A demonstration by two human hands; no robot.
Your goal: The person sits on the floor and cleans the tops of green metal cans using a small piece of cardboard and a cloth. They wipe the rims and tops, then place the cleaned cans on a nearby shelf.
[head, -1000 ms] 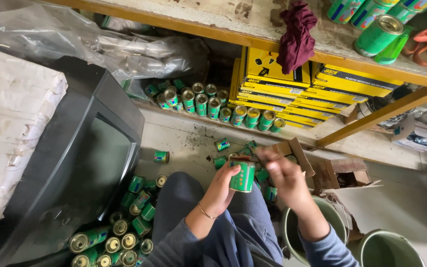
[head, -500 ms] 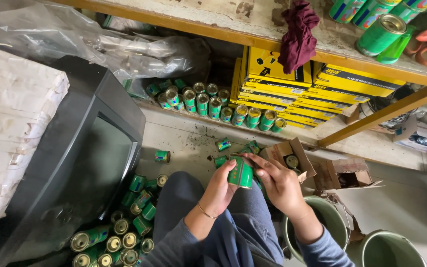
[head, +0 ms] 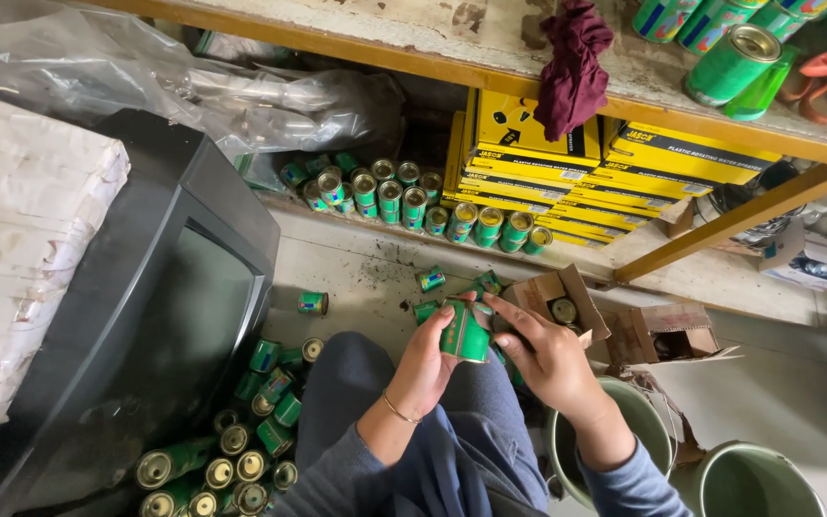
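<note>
Both hands meet over the person's lap, closed on one small green can [head: 463, 331]. The left hand [head: 425, 369] wraps its fingers round the can's near side from below, a thin bangle on the wrist; the right hand [head: 546, 354] grips the far side, its forefinger stretched along the top edge. The can stands roughly upright between them, just in front of the open cardboard box [head: 559, 304] on the floor.

A second ago the right hand sat higher and further right, beside the box, with the can held out ahead of it; half a second ago it had come down onto the can (the left hand has barely shifted throughout). The can now sits a little lower and closer to the knees.

Loose cans [head: 253, 431] lie heaped by the old television [head: 145, 325] at the left, another row [head: 404, 196] under the shelf beside yellow boxes [head: 567, 182], and two green buckets [head: 753, 479] stand at the right
</note>
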